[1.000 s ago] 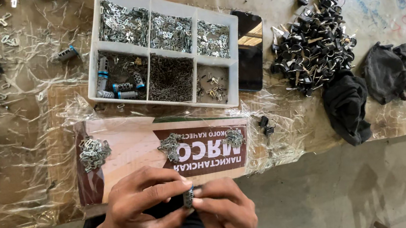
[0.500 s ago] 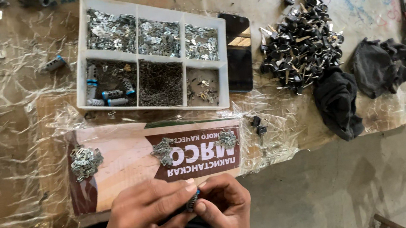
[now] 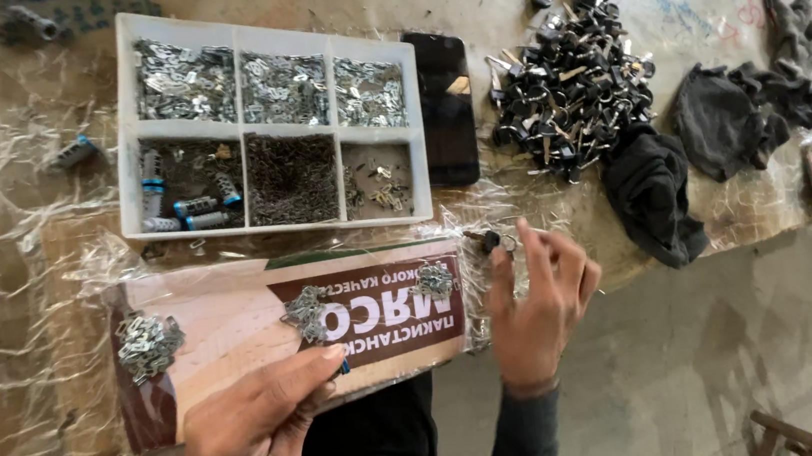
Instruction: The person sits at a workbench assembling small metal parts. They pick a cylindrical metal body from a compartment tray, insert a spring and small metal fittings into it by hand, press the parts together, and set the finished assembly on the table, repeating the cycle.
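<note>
right hand [image 3: 537, 300] raised upright, palm turned inward, fingers loosely spread, thumb and forefinger pinched on a small dark key part [image 3: 490, 241] above the bench [image 3: 503, 7] edge, left hand [image 3: 256, 425] low, fingertips closed on a tiny blue-tipped piece [image 3: 344, 367] over the printed cardboard [image 3: 235, 326]

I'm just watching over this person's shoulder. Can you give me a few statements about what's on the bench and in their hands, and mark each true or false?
1. The white tray has six compartments. True.
2. The right hand is raised with a small dark part at its fingertips. True.
3. The dark phone lies left of the tray. False: it lies right of it.
4. The pile of black parts is inside the tray. False: it lies on the bench.
5. The left hand rests at the printed board. True.
</note>
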Action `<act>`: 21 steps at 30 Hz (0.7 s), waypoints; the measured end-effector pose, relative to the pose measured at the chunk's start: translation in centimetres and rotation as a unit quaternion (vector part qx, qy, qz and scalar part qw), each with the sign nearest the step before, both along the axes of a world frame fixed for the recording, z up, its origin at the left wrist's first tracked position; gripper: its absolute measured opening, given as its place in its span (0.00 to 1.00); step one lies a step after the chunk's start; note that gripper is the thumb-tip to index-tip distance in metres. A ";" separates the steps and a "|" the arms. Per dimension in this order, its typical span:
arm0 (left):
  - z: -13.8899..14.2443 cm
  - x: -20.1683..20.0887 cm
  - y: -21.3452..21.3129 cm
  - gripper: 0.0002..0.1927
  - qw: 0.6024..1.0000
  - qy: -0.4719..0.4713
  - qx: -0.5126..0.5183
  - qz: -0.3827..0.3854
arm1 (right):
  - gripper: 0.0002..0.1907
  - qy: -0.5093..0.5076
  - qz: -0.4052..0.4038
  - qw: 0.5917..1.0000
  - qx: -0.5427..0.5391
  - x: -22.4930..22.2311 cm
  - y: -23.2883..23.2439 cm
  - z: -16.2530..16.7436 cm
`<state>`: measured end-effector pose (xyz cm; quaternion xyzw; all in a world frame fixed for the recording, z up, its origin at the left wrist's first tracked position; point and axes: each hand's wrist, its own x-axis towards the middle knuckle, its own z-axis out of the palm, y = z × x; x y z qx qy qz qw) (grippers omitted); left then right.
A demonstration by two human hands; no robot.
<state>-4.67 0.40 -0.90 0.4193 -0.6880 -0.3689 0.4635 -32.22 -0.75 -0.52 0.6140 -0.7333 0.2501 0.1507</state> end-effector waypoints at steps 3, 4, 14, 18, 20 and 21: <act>0.4 0.0 -0.1 0.14 0.995 0.054 0.087 0.002 | 0.13 -0.006 0.022 0.999 0.034 -1.0 -0.8 0.3; 0.5 0.0 -0.3 0.14 0.990 0.078 0.116 0.001 | 0.12 -0.010 0.035 0.999 0.038 -1.1 -1.0 0.3; -0.3 0.6 -0.3 0.11 0.914 0.254 0.314 -0.031 | 0.10 -0.641 0.137 0.750 -0.091 2.1 4.7 -0.9; -0.8 0.4 0.0 0.10 0.922 0.254 0.290 -0.032 | 0.10 -0.560 0.238 0.791 -0.062 5.9 5.1 -1.1; -0.9 0.5 0.2 0.09 0.928 0.254 0.271 -0.033 | 0.11 -0.532 0.248 0.808 -0.049 7.4 4.9 -0.8; -0.8 0.5 0.2 0.09 0.927 0.261 0.268 -0.035 | 0.11 -0.547 0.240 0.801 -0.034 8.0 4.8 -0.7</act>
